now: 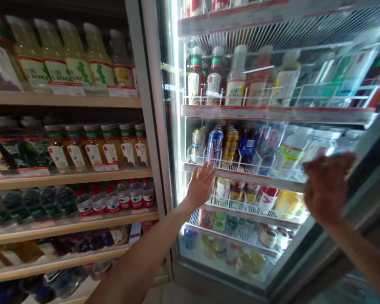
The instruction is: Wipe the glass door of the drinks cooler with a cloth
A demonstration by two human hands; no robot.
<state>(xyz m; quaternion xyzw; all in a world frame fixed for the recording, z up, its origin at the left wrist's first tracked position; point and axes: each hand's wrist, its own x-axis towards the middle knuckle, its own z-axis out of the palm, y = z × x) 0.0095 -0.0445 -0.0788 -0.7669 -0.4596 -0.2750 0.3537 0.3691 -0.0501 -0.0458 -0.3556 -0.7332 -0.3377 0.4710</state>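
Note:
My left hand point(202, 184) reaches into an open drinks cooler, fingers stretched out and open, at the front rail of the can shelf point(240, 174). It is just below a blue and white can point(214, 146), with a silver can point(198, 144) and a gold can point(230, 145) on either side. My right hand point(327, 186) is blurred at the right, by the edge of the cooler door point(370, 169); its fingers curl, and I cannot make out whether they grip the door.
Above the cans a wire shelf point(272, 113) carries upright bottles with green and white caps. Lower cooler shelves hold small cups and bottles. Left of the cooler frame point(152, 126), wooden shelves point(66, 100) carry rows of juice, tea and water bottles.

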